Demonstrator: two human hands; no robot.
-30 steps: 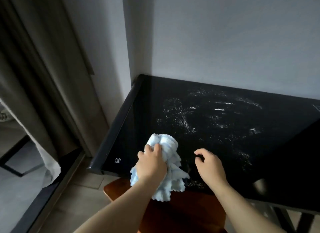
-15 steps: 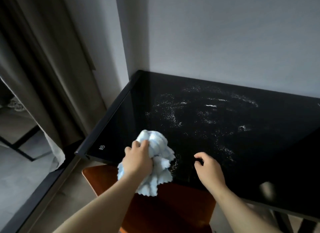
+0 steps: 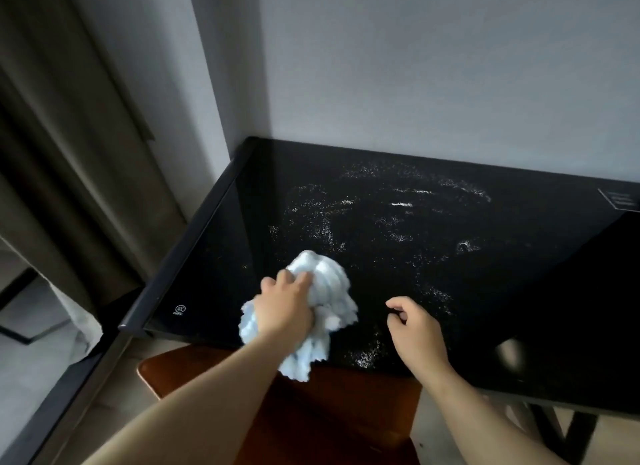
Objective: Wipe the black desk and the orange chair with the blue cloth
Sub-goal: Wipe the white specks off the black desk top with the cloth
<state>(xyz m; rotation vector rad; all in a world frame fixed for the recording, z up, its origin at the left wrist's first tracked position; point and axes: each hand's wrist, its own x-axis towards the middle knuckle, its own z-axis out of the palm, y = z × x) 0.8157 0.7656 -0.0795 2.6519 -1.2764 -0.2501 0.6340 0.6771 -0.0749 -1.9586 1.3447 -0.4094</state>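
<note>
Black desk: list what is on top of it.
White specks scattered across the black desk; the blue cloth, bunched in the left hand, near its front edge; the right hand beside it, contact unclear. The surface under cloth and hands is hidden.

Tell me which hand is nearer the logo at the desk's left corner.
Left. The left hand, gripping the blue cloth, is just right of the logo; the right hand is farther right, past the cloth.

A grey wall (image 3: 415,66) stands beyond the left hand (image 3: 287,309) and the right hand (image 3: 415,333). A brown curtain (image 3: 69,135) hangs well left of the left hand, with white sheer fabric (image 3: 76,312) below it. White specks (image 3: 398,222) lie scattered beyond both hands. A round printed mark (image 3: 179,309) sits left of the left hand. A rectangular label (image 3: 620,198) lies far beyond the right hand.
</note>
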